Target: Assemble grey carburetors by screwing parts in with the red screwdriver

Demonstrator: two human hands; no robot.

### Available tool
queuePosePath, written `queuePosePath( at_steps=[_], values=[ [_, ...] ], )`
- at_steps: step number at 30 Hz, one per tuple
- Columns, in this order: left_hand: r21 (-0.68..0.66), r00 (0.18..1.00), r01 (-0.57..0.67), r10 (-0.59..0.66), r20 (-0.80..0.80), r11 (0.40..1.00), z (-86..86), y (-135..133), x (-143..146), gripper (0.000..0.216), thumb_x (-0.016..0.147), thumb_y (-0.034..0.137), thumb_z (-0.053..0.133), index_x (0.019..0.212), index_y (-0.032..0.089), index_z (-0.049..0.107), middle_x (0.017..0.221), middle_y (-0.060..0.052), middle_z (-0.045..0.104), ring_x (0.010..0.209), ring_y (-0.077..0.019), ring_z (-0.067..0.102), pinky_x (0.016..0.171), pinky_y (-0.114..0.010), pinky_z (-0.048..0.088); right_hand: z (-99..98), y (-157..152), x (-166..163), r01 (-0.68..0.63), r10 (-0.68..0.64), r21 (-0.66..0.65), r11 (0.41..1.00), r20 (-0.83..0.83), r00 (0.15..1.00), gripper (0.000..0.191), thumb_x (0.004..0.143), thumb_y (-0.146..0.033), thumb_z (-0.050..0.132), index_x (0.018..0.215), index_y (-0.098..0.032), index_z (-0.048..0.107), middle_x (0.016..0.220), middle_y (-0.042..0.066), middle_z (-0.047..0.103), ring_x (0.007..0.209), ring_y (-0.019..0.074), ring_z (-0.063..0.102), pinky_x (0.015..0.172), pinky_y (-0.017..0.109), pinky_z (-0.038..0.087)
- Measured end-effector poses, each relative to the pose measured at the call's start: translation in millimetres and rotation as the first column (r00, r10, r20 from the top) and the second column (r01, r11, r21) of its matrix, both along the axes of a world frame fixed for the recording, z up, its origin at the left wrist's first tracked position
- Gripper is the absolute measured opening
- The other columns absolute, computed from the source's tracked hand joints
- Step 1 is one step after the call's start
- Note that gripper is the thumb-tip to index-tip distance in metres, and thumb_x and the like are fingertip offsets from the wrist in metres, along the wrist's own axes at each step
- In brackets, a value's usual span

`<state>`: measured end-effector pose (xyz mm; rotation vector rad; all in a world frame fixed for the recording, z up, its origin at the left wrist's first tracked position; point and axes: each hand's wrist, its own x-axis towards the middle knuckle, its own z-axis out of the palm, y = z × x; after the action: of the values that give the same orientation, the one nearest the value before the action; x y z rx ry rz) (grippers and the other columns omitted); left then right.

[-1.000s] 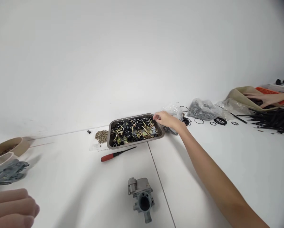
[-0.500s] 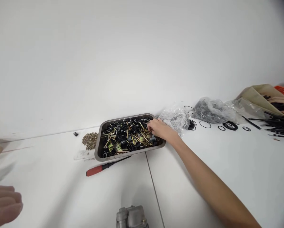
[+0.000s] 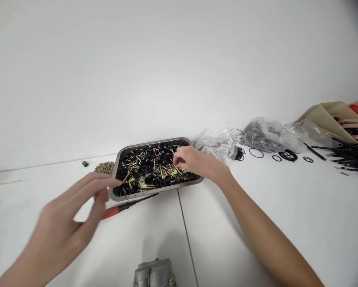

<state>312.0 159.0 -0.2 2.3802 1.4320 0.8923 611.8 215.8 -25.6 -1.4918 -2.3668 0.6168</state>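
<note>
A metal tray [image 3: 156, 191] full of small mixed parts, black rings and brass-coloured pins among them, lies on the white table. Over its right side my right hand [image 3: 190, 161] reaches in with the fingers pinched together; what they hold, if anything, I cannot make out. My left hand [image 3: 71, 215] hovers by the tray's near left corner, thumb and fingers apart and nothing between them. Partly behind it a red-handled screwdriver [image 3: 111, 212] lies along the tray's front. A grey cast metal part [image 3: 155, 273] stands at the bottom edge of the view.
A pile of small brass pieces [image 3: 105, 168] lies left of the tray. To the right are plastic bags [image 3: 216, 143], black rubber rings [image 3: 288, 155] and black rods [image 3: 352, 157]. Another person's hand [image 3: 357, 125] is inside a beige bin [image 3: 324, 119] at far right.
My left hand has come in from the left edge to the tray's near corner. My right hand has shifted slightly left over the parts. The whole view has shifted a little.
</note>
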Motion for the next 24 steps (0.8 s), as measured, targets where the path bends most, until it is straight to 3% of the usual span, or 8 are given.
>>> queuePosePath(
  at_steps=[2,4,9,12,16,21,24],
  values=[
    [-0.067,0.996,0.088,-0.089,-0.016,0.994,-9.7,3.3,16.6,0.035,0.090,0.036,0.049,0.125,0.034,0.053,0.121,-0.004,0.054,0.073,-0.0084,0.055,0.047,-0.011,0.047,10.1,-10.5,-17.8,-0.121,0.122,0.015,0.993,-0.129,0.984,0.016,0.087,-0.006,0.050,0.080,-0.016,0.061,0.092,0.003,0.061,0.082,0.0128,0.055,0.070,0.024,0.040],
    [-0.132,0.986,0.156,-0.163,-0.044,0.979,-20.9,5.3,26.9,0.047,0.089,0.039,0.051,0.136,0.036,0.044,0.123,-0.006,0.052,0.065,-0.0064,0.052,0.052,-0.015,0.052,18.9,-21.3,-33.9,-0.224,0.226,0.037,0.974,-0.248,0.942,0.014,0.086,-0.005,0.052,0.082,-0.016,0.060,0.093,0.002,0.061,0.085,0.0121,0.054,0.073,0.023,0.040],
    [-0.229,0.990,0.140,-0.140,0.018,0.963,-36.0,2.1,31.5,0.036,0.092,0.036,0.048,0.128,0.031,0.050,0.084,0.000,0.064,0.057,-0.0070,0.050,0.054,-0.016,0.051,28.9,-35.3,-49.2,-0.333,0.304,0.019,0.943,-0.459,0.835,0.013,0.083,-0.005,0.057,0.082,-0.018,0.052,0.086,-0.002,0.060,0.076,0.0095,0.052,0.067,0.021,0.040],
    [-0.243,0.984,0.169,-0.152,0.088,0.955,-34.1,-1.2,30.5,0.030,0.091,0.033,0.050,0.120,0.031,0.055,0.080,0.000,0.064,0.061,-0.0082,0.053,0.053,-0.016,0.049,30.6,-35.0,-44.8,-0.333,0.288,-0.022,0.943,-0.452,0.844,0.016,0.081,-0.006,0.059,0.083,-0.019,0.049,0.081,-0.003,0.057,0.072,0.0098,0.051,0.065,0.022,0.039],
    [-0.282,0.967,0.240,-0.204,0.151,0.929,-29.5,-5.7,36.3,0.027,0.088,0.034,0.055,0.114,0.027,0.054,0.088,-0.001,0.063,0.060,-0.0070,0.053,0.054,-0.018,0.050,32.3,-36.5,-46.2,-0.334,0.300,0.007,0.943,-0.458,0.837,0.017,0.082,-0.004,0.056,0.080,-0.019,0.048,0.079,-0.003,0.055,0.072,0.0104,0.050,0.068,0.023,0.039],
    [-0.278,0.987,0.134,-0.102,0.125,0.951,-31.4,-10.8,42.0,0.020,0.089,0.033,0.053,0.108,0.027,0.051,0.081,0.001,0.062,0.061,-0.0076,0.056,0.061,-0.021,0.053,35.1,-38.8,-50.5,-0.368,0.303,-0.019,0.930,-0.527,0.794,0.018,0.082,-0.010,0.063,0.083,-0.019,0.048,0.081,-0.003,0.056,0.074,0.0104,0.053,0.070,0.023,0.042],
    [-0.306,0.988,0.140,-0.111,0.109,0.942,-32.7,-10.0,38.1,0.021,0.090,0.031,0.050,0.111,0.029,0.052,0.083,0.001,0.064,0.063,-0.0077,0.059,0.064,-0.021,0.055,39.6,-33.1,-28.9,-0.355,0.270,-0.128,0.926,-0.433,0.860,0.019,0.083,-0.021,0.067,0.097,-0.021,0.055,0.090,-0.001,0.062,0.080,0.0128,0.058,0.070,0.023,0.045]
  ],
)
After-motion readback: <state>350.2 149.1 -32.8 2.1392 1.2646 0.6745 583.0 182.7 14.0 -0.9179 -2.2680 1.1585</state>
